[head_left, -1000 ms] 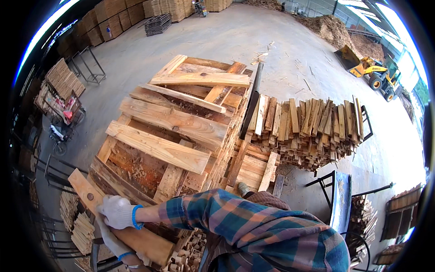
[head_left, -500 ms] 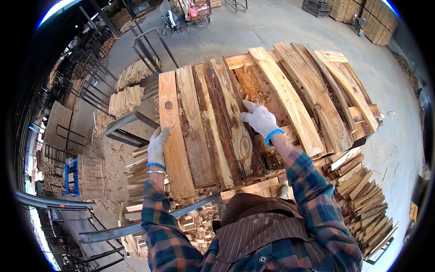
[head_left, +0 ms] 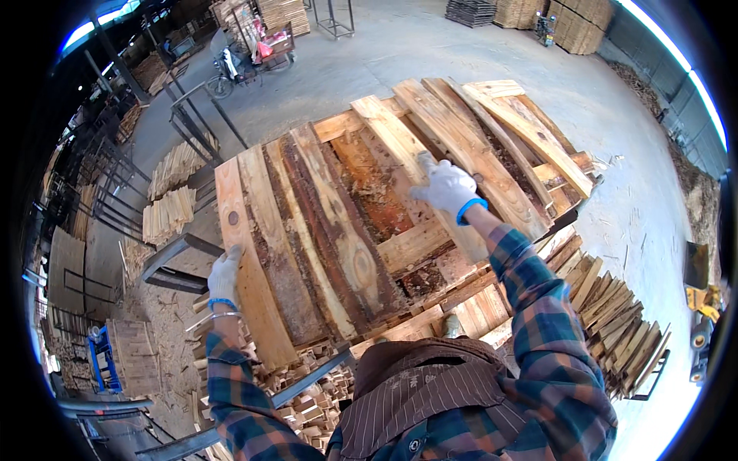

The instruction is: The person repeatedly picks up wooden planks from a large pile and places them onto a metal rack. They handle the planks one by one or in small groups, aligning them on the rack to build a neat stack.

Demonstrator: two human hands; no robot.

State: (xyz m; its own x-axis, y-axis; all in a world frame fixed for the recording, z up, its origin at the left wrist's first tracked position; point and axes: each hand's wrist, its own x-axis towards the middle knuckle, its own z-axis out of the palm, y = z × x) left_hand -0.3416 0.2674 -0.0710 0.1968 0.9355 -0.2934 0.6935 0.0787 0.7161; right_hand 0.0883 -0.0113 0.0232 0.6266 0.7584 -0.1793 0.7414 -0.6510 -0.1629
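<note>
My left hand (head_left: 224, 278), in a white knit glove with a blue cuff, rests along the outer edge of the leftmost plank (head_left: 247, 284), fingers stretched out. That plank is smooth and light brown with a dark knot. To the right, my gloved right hand (head_left: 449, 189) lies across a pale plank (head_left: 390, 132), its fingers apart and reaching over the left edge; they are slightly blurred. Between the hands lie rough, bark-edged boards (head_left: 350, 246). A gap beside the pale plank shows reddish-brown bark wood (head_left: 377, 192) and crosswise boards (head_left: 415, 244) underneath.
More planks (head_left: 469, 146) lie at the stack's right, one slanted across others. Split wood strips (head_left: 619, 330) are piled at lower right, small offcuts (head_left: 315, 415) below. A metal frame (head_left: 181, 261) stands by the left edge. A loaded cart (head_left: 273, 50) is parked beyond.
My right hand has moved right from the bark-edged boards onto the pale plank. My left hand stays at the leftmost plank's edge. The whole view has shifted, with the stack now further left.
</note>
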